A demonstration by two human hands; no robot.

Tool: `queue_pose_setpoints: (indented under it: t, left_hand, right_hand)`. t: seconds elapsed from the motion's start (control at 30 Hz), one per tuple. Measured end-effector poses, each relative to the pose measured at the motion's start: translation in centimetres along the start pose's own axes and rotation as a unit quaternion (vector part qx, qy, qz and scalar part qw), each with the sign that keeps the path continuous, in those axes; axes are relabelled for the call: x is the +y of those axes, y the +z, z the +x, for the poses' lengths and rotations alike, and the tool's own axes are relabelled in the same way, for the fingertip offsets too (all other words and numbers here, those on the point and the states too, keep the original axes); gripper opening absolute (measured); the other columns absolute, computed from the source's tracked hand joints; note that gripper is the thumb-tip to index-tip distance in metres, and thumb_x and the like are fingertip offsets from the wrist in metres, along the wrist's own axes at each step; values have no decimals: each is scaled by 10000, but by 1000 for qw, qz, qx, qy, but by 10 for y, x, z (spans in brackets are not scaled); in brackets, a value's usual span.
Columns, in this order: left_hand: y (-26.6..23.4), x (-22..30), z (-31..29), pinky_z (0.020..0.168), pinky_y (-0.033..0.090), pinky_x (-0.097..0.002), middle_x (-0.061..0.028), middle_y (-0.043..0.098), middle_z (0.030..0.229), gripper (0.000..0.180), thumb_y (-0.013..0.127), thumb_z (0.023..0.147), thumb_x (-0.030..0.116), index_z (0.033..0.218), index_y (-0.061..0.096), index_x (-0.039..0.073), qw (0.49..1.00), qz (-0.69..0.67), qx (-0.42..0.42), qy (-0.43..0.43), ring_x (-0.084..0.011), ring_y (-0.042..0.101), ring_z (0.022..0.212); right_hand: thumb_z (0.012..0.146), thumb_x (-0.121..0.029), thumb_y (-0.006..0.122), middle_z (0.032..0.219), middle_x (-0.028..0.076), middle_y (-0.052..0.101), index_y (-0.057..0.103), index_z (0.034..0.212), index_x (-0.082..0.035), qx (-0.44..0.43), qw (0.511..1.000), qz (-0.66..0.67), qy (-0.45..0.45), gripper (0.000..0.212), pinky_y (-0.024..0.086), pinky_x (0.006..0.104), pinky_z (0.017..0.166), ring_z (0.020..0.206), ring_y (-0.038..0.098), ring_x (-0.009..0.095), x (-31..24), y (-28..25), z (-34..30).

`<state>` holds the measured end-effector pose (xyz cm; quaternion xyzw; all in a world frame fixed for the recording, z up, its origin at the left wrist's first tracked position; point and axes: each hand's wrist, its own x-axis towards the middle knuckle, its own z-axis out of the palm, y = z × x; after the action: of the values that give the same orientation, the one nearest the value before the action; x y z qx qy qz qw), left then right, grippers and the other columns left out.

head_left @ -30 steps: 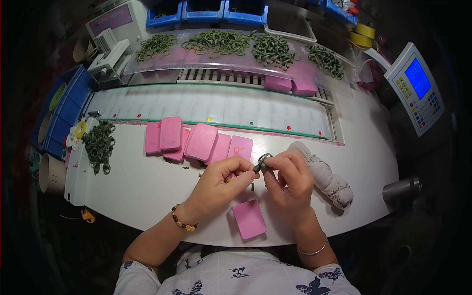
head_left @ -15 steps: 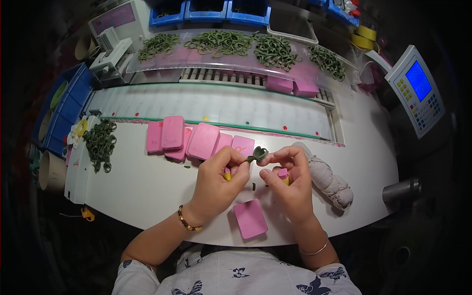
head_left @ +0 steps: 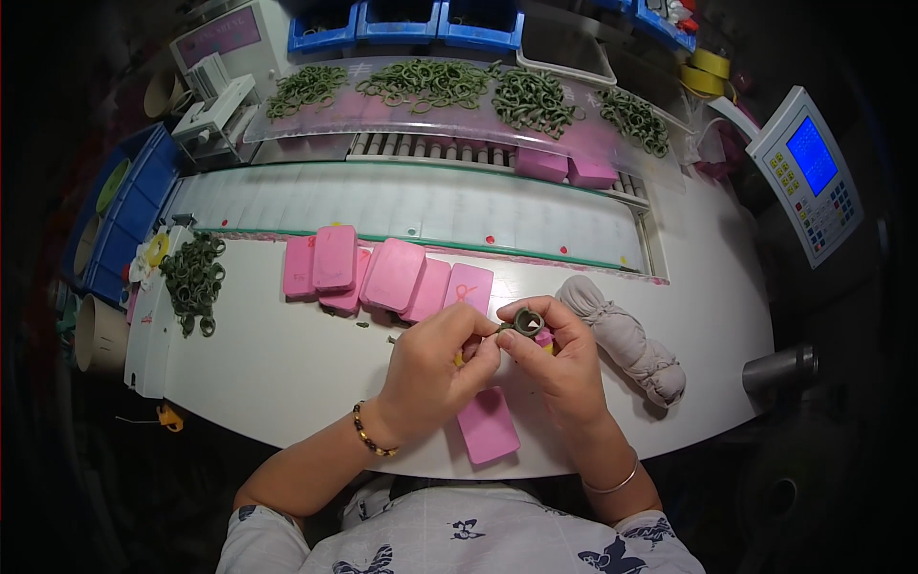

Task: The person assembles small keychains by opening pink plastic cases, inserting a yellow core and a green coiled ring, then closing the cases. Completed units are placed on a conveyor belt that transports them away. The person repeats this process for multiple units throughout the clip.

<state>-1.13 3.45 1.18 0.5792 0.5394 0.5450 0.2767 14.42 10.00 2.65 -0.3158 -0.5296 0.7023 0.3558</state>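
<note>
From the head view, my left hand (head_left: 435,359) and right hand (head_left: 555,359) meet over the bench (head_left: 287,373), both closed in a fingertip grip on one small green ring (head_left: 524,321), held in the air just above a pink block (head_left: 488,426). The pinch looks shallow, so I judge the ring could spring free, drop among the pink blocks (head_left: 382,273) or roll off the near edge.
</note>
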Motion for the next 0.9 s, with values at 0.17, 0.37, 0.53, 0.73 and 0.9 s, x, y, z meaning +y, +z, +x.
queue_pose_setpoints:
  t: [0.17, 0.37, 0.53, 0.73, 0.9]
  left_hand:
    - [-11, 12, 8, 547, 418, -251, 6, 533, 717, 125, 608, 976, 118, 893, 589, 27, 921, -276, -107, -253, -86, 522, 620]
    - [-31, -7, 12, 546, 367, -204, 32, 503, 697, 150, 631, 969, 177, 942, 632, 29, 757, -483, -270, -348, -43, 478, 614]
    - [-25, 8, 10, 542, 378, -207, 23, 556, 733, 148, 635, 962, 134, 1014, 663, -1, 863, -314, -222, -328, -33, 493, 612]
    - [-20, 16, 9, 587, 417, -199, 44, 562, 757, 253, 632, 986, 152, 1173, 685, -9, 930, -239, -143, -241, -20, 494, 658]
    - [-24, 10, 9, 521, 357, -191, 55, 540, 726, 223, 602, 1016, 191, 1070, 700, -2, 918, -276, -125, -254, -13, 442, 594]
  right_hand:
    - [871, 2, 730, 957, -35, 615, 672, 1071, -8, -20, 995, -100, -10, 208, 408, 156, 698, 797, 498, 1, -11, -6, -2]
    - [825, 58, 725, 1021, 17, 621, 671, 1066, -2, -162, 975, -113, -98, 254, 413, 192, 748, 882, 529, 55, -15, -21, 1]
    - [813, 70, 721, 1072, 30, 612, 668, 1039, -2, -156, 983, 45, -86, 243, 419, 226, 801, 923, 548, 89, -13, -27, 3]
    - [841, 84, 695, 1073, 37, 530, 684, 1108, -5, -113, 968, -167, -149, 282, 429, 169, 716, 930, 539, 76, -9, -24, 7]
    - [856, 95, 678, 1107, 42, 452, 676, 1216, -9, -105, 959, -204, -167, 375, 466, 190, 736, 949, 527, 77, -7, -19, 6]
